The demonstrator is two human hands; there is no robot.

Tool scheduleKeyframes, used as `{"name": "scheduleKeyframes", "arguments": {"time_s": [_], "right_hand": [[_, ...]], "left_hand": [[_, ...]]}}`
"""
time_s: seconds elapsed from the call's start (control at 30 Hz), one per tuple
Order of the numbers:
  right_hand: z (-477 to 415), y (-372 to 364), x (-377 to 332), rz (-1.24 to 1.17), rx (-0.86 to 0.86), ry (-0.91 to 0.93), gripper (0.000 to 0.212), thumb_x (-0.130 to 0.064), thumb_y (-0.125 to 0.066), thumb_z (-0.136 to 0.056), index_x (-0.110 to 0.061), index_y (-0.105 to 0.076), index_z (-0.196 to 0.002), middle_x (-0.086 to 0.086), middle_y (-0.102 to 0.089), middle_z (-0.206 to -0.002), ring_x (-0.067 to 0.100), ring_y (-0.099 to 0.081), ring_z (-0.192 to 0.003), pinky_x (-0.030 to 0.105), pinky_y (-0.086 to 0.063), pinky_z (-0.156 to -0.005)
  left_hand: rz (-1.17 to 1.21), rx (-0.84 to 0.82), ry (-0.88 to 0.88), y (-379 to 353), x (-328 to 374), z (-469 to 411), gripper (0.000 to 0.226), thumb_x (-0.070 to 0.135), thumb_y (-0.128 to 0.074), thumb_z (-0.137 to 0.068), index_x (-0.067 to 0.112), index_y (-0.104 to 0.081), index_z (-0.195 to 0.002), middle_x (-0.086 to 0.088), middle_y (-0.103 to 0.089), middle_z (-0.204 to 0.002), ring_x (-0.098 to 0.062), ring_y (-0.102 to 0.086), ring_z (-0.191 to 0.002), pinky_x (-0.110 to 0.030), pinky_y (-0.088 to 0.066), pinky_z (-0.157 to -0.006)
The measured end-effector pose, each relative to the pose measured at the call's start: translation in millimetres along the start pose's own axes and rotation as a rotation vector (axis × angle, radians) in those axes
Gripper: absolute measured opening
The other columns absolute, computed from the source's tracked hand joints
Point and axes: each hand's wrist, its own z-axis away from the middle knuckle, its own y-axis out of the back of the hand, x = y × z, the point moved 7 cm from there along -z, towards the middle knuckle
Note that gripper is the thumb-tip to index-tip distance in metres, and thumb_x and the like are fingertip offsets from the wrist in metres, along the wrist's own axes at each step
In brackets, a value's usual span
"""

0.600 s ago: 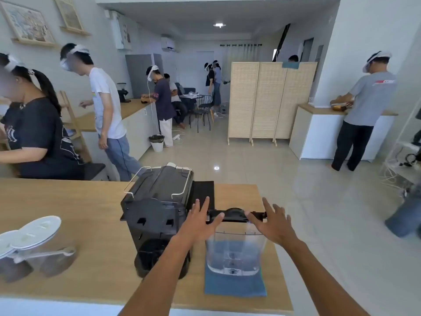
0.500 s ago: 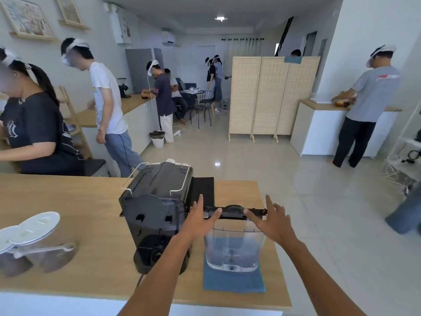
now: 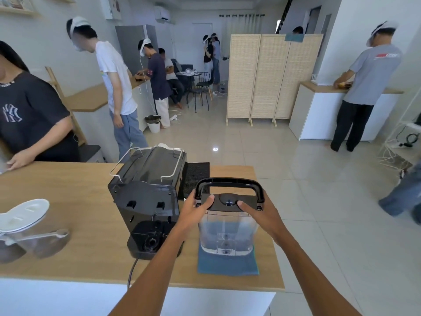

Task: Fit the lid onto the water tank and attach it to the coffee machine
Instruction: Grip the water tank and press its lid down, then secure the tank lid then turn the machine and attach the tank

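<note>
A clear plastic water tank [image 3: 227,233] stands on a blue cloth [image 3: 227,264] on the wooden counter. A black lid [image 3: 229,199] with an upright carrying handle sits on the tank's top. My left hand [image 3: 197,209] grips the lid's left end, thumb on top. My right hand [image 3: 259,212] grips its right end, thumb pressed on the lid. The black coffee machine [image 3: 148,195] stands just left of the tank, its back facing me, with an empty bay at its base.
Two clear jars with white lids [image 3: 25,215] and a spoon lie at the counter's left. A black mat [image 3: 197,176] lies behind the tank. A person leans on the counter at far left [image 3: 29,115]. Several others stand around the room. The counter edge runs close on the right.
My hands were spread open at the ends of the lid; now both are closed on it with thumbs on top. The lid's handle now stands upright. The view has tilted lower.
</note>
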Motion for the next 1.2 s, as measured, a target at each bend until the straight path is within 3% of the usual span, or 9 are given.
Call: {"name": "scheduleKeyframes", "arguments": {"time_s": [0.13, 0.27, 0.37, 0.47, 0.67, 0.77, 0.9, 1.03, 1.2], "right_hand": [[6, -3, 0, -0.057, 0.008, 0.02, 0.078, -0.071, -0.076, -0.073, -0.05, -0.047, -0.143, -0.02, -0.061, -0.135, 0.008, -0.059, -0.123, 0.032, -0.046, -0.104], [7, -3, -6, -0.16, 0.047, -0.008, 0.05, -0.073, -0.068, -0.076, -0.067, -0.048, -0.121, -0.036, -0.056, -0.123, 0.007, -0.053, -0.125, 0.029, -0.039, -0.102], [7, -6, -10, -0.226, 0.045, -0.026, 0.064, -0.075, -0.061, -0.077, -0.052, -0.053, -0.136, -0.02, -0.061, -0.136, 0.014, -0.052, -0.132, 0.035, -0.041, -0.109], [5, -6, -10, -0.237, 0.063, -0.04, 0.074, -0.072, -0.056, -0.084, -0.034, -0.053, -0.148, -0.005, -0.06, -0.146, 0.019, -0.053, -0.136, 0.039, -0.041, -0.113], [2, -6, -12, -0.246, 0.074, -0.054, 0.079, -0.076, -0.049, -0.081, -0.031, -0.057, -0.146, -0.002, -0.063, -0.143, 0.022, -0.054, -0.135, 0.033, -0.041, -0.107], [-1, -5, -12, -0.292, 0.117, -0.102, 0.087, -0.084, -0.044, -0.077, -0.033, -0.057, -0.146, 0.0, -0.062, -0.145, 0.026, -0.053, -0.136, 0.043, -0.041, -0.114], [-3, -7, -12, -0.319, 0.189, -0.17, 0.086, -0.088, -0.043, -0.079, -0.032, -0.063, -0.141, 0.004, -0.066, -0.139, 0.03, -0.056, -0.131, 0.053, -0.041, -0.114], [-3, -9, -9, -0.352, 0.267, -0.23, 0.078, -0.084, -0.049, -0.082, -0.023, -0.073, -0.124, 0.009, -0.073, -0.118, 0.031, -0.064, -0.114, 0.048, -0.05, -0.103], [-7, -9, -3, -0.405, 0.288, -0.246, 0.063, -0.08, -0.057, -0.081, -0.022, -0.072, -0.099, -0.003, -0.069, -0.092, 0.025, -0.063, -0.098, 0.039, -0.05, -0.089]], "left_hand": [[0.004, 0.084, -0.145, 4, 13, 3, 0.058, 0.04, -0.063, -0.097, 0.018, -0.048, -0.149, 0.0, -0.056, -0.147, -0.017, -0.049, -0.135, -0.04, -0.04, -0.113], [0.001, 0.197, -0.212, 4, 17, 0, 0.051, 0.037, -0.059, -0.099, 0.019, -0.051, -0.147, 0.002, -0.059, -0.142, -0.01, -0.053, -0.128, -0.005, -0.042, -0.089], [-0.006, 0.264, -0.243, 3, 15, 1, 0.052, 0.045, -0.059, -0.096, 0.024, -0.055, -0.143, 0.008, -0.061, -0.136, 0.0, -0.055, -0.119, 0.001, -0.04, -0.082], [-0.019, 0.311, -0.274, 4, 14, -2, 0.054, 0.05, -0.061, -0.092, 0.022, -0.06, -0.139, 0.009, -0.066, -0.13, 0.001, -0.058, -0.117, -0.001, -0.041, -0.086], [-0.034, 0.384, -0.267, 5, 18, 0, 0.055, 0.069, -0.053, -0.086, 0.039, -0.062, -0.132, 0.023, -0.066, -0.103, 0.017, -0.058, -0.085, -0.009, -0.04, -0.068], [0.018, 0.39, -0.251, 1, 24, 3, 0.059, 0.072, -0.05, -0.087, 0.042, -0.058, -0.137, 0.023, -0.059, -0.128, 0.007, -0.051, -0.116, -0.007, -0.035, -0.078], [0.217, 0.393, -0.155, -5, 30, 2, 0.048, 0.078, -0.049, -0.081, 0.053, -0.063, -0.12, 0.033, -0.059, -0.118, -0.007, -0.05, -0.13, -0.015, -0.036, -0.093], [0.268, 0.447, -0.032, -4, 29, 3, 0.055, 0.073, -0.061, -0.081, 0.035, -0.071, -0.118, 0.002, -0.058, -0.145, -0.021, -0.045, -0.139, -0.042, -0.034, -0.111], [0.386, 0.453, -0.014, -8, 32, 1, 0.009, 0.055, -0.074, -0.083, 0.053, -0.073, -0.074, 0.006, -0.06, -0.142, -0.018, -0.045, -0.139, -0.043, -0.034, -0.114]]}}
